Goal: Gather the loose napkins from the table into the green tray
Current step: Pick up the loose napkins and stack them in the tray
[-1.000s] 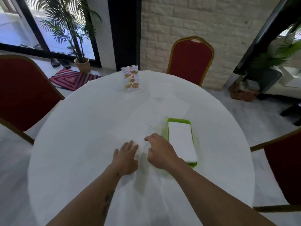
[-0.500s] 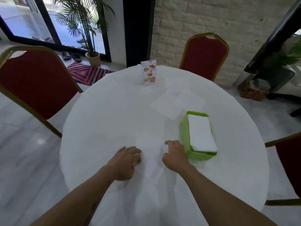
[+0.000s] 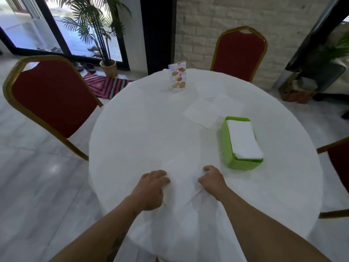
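1. A red chair (image 3: 52, 95) with a gold frame stands at the left of the round white table (image 3: 143, 133).
2. The left hand (image 3: 151, 188) rests knuckles up near the table's near edge, its fingers curled down onto the left side of a white napkin (image 3: 181, 182); whether they pinch the paper I cannot tell.
3. The right hand (image 3: 212, 181) sits on the napkin's right side with fingers bent under, seemingly nipping its edge.
4. A menu card (image 3: 177, 76) stands upright at the far side.
5. 2 loose napkins (image 3: 203, 112) lie overlapping between the card and the tray.
6. The green tray (image 3: 229, 156) sits right of the hands, holding a stack of napkins (image 3: 243, 140).
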`<state>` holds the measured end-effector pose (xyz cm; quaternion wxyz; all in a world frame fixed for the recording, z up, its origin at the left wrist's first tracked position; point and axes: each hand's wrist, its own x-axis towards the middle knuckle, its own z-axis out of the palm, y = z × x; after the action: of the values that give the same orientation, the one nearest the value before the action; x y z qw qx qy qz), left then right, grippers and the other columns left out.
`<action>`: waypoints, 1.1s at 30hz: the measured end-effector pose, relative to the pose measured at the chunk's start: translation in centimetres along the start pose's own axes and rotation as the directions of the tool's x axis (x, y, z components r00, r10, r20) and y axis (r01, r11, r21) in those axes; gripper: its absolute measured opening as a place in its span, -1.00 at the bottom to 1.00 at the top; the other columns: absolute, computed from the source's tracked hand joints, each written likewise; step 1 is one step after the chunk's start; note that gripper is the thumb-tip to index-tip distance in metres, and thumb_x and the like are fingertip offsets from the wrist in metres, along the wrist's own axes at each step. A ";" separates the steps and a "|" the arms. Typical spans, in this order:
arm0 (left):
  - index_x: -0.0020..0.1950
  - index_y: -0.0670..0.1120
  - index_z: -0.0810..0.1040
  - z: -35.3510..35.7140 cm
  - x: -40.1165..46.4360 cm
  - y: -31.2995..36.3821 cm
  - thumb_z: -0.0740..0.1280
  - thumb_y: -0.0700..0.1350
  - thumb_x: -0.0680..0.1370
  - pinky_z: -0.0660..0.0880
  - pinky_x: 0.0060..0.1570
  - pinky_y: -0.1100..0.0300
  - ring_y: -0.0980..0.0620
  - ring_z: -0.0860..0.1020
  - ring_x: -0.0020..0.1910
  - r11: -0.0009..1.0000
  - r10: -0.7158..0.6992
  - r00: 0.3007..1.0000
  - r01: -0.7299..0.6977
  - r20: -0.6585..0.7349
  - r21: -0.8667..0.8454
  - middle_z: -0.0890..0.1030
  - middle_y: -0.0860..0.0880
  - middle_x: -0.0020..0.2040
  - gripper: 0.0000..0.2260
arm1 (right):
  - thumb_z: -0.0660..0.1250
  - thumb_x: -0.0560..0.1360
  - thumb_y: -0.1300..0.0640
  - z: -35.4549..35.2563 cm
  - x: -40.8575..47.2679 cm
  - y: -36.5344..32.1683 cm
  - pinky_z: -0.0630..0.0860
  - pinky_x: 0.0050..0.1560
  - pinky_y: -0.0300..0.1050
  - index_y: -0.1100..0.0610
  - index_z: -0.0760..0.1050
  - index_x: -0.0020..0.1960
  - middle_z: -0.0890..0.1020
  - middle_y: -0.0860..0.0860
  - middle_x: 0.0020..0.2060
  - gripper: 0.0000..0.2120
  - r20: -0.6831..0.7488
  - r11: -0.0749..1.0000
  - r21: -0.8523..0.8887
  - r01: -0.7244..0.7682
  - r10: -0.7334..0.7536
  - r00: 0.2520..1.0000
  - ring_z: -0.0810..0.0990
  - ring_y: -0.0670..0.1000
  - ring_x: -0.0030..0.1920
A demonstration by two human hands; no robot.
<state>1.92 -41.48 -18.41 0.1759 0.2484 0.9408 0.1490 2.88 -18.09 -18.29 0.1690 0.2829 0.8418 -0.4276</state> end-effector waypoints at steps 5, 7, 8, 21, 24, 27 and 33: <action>0.52 0.09 0.18 0.2 -0.8 0.0 0.12 -0.10 0.53 -0.10 0.52 0.01 0.03 -0.04 0.55 0.997 -0.019 0.992 0.009 0.122 0.079 0.05 0.06 0.58 -0.46 | 0.32 0.42 0.24 2.0 -1.5 0.2 0.46 0.11 -0.16 0.17 0.55 0.23 0.61 0.06 0.12 -0.62 -0.006 0.999 -0.044 -0.004 0.004 1.000 0.56 0.09 0.17; 0.53 0.10 0.13 0.3 -0.8 -0.1 0.11 -0.10 0.53 -0.11 0.52 -0.02 0.01 -0.08 0.56 0.996 -0.025 0.990 0.013 0.139 0.087 0.00 0.06 0.59 -0.44 | 0.33 0.39 0.23 2.6 -2.1 0.0 0.45 0.01 -0.19 0.15 0.60 0.08 0.61 0.02 -0.03 -0.73 -0.036 0.996 -0.082 0.021 -0.024 0.999 0.59 0.08 0.09; 0.54 0.10 0.11 0.3 -0.8 -0.2 0.11 -0.10 0.53 -0.11 0.52 -0.03 0.00 -0.09 0.56 0.996 -0.025 0.990 0.013 0.142 0.089 -0.01 0.06 0.59 -0.44 | 0.33 0.37 0.23 2.7 -2.3 0.0 0.46 -0.03 -0.18 0.12 0.61 -0.03 0.61 0.00 -0.08 -0.80 -0.060 0.996 -0.081 0.027 -0.032 0.998 0.61 0.07 0.03; 0.33 0.03 0.45 0.4 -2.5 -2.7 0.16 -0.22 0.44 0.32 0.34 0.06 -0.01 0.38 0.31 0.946 -0.247 0.953 0.197 -0.174 -0.259 0.41 0.05 0.37 -0.53 | 0.28 0.37 0.23 2.3 -4.7 -5.2 0.41 -0.33 -0.16 0.17 0.50 -0.20 0.56 -0.04 -0.33 -0.97 -0.117 0.954 -0.006 0.299 -0.297 0.948 0.49 -0.05 -0.33; 0.30 0.00 0.49 0.4 -3.0 -3.5 0.18 -0.25 0.45 0.40 0.29 0.07 0.00 0.44 0.25 0.921 -0.304 0.933 0.237 -0.193 -0.309 0.46 0.06 0.32 -0.56 | 0.36 0.39 0.18 3.2 -5.5 -5.3 0.49 -0.26 -0.21 0.10 0.58 -0.15 0.62 -0.06 -0.24 -0.94 0.181 0.926 -0.178 0.334 -0.302 0.936 0.56 -0.09 -0.26; 0.31 0.00 0.48 0.6 -3.1 -3.4 0.17 -0.24 0.45 0.40 0.29 0.08 0.01 0.46 0.24 0.908 -0.321 0.926 0.242 -0.198 -0.342 0.46 0.07 0.32 -0.56 | 0.40 0.41 0.10 3.7 -5.4 -4.5 0.49 -0.18 -0.23 0.08 0.61 -0.03 0.62 -0.06 -0.14 -0.85 0.333 0.917 -0.251 0.309 -0.218 0.917 0.57 -0.11 -0.16; 0.49 0.03 0.24 1.1 -3.2 -1.4 0.15 -0.21 0.46 0.12 0.48 0.07 -0.02 0.18 0.49 0.971 -0.167 0.981 0.146 -0.103 -0.189 0.20 0.02 0.53 -0.42 | 0.23 0.43 0.16 4.2 -3.9 -3.5 0.39 0.20 -0.04 0.09 0.38 0.36 0.40 0.09 0.27 -0.52 0.051 0.917 -0.352 0.187 -0.181 0.982 0.37 0.14 0.29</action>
<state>4.40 -44.10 -19.07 0.1531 0.1471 0.9489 0.2336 3.99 -24.45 -16.49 0.1837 0.1636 0.9264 -0.2849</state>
